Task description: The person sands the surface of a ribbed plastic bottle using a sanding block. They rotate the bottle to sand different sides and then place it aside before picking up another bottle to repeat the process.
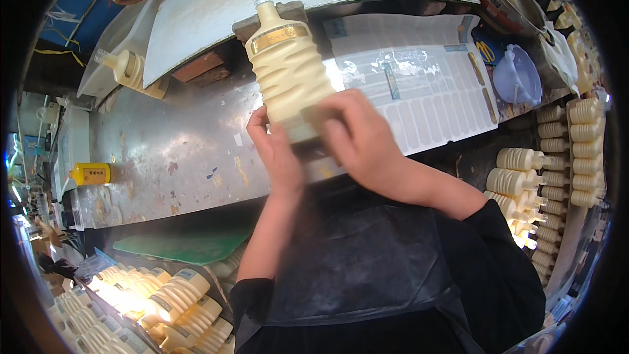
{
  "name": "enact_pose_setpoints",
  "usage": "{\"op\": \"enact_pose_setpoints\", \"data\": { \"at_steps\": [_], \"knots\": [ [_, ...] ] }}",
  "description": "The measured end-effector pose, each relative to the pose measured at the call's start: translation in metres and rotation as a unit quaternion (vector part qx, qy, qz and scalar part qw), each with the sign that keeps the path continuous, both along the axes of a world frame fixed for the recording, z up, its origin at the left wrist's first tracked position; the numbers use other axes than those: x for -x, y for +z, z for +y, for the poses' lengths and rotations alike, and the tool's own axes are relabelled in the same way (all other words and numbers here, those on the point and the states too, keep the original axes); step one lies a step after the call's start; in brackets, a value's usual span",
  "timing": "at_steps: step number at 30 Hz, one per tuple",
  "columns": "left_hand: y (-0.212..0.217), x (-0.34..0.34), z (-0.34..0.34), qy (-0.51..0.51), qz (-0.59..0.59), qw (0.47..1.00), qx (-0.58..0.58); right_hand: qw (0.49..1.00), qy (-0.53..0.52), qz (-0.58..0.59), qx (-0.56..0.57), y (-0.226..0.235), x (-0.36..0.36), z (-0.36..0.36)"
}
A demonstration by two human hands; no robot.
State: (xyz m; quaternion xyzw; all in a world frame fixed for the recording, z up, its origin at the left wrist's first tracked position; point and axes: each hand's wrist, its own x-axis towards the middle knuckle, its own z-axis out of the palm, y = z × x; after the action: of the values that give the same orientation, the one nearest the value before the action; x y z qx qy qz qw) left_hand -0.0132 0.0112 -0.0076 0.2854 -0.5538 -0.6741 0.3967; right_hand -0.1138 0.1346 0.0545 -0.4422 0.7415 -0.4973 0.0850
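A cream bottle [288,69] with wavy ribbed sides, a clear threaded neck and a gold label near its shoulder lies tilted over the bench, neck pointing away. Its base end is nearest me, crossed by a greyish band. My left hand [278,154] is closed around the lower left side of the bottle. Against the lower right side, my right hand [360,134] has its fingers curled in at the band. Motion blurs those fingertips, and what they pinch, if anything, is hidden. The bottle's neck rests by a grey block [290,10] at the raised board's edge.
Label sheets [432,101] cover the right of the metal bench [164,164]. A yellow container [90,174] and another cream bottle [131,72] lie at left. A lilac bucket [517,77] stands at right. Stacked bottles fill a crate [177,295] at lower left and racks [583,151] at right.
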Motion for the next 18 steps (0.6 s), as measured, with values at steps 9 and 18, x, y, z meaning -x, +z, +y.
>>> {"op": "enact_pose_setpoints", "data": {
  "at_steps": [9,18],
  "knots": [
    [-0.005,0.004,0.000,0.012,-0.089,0.991,0.097,0.996,-0.081,0.030,-0.016,-0.041,0.020,0.012],
    [-0.009,-0.002,-0.007,0.005,-0.096,0.991,0.088,0.963,0.016,0.263,0.060,-0.011,0.022,0.010]
  ]
}}
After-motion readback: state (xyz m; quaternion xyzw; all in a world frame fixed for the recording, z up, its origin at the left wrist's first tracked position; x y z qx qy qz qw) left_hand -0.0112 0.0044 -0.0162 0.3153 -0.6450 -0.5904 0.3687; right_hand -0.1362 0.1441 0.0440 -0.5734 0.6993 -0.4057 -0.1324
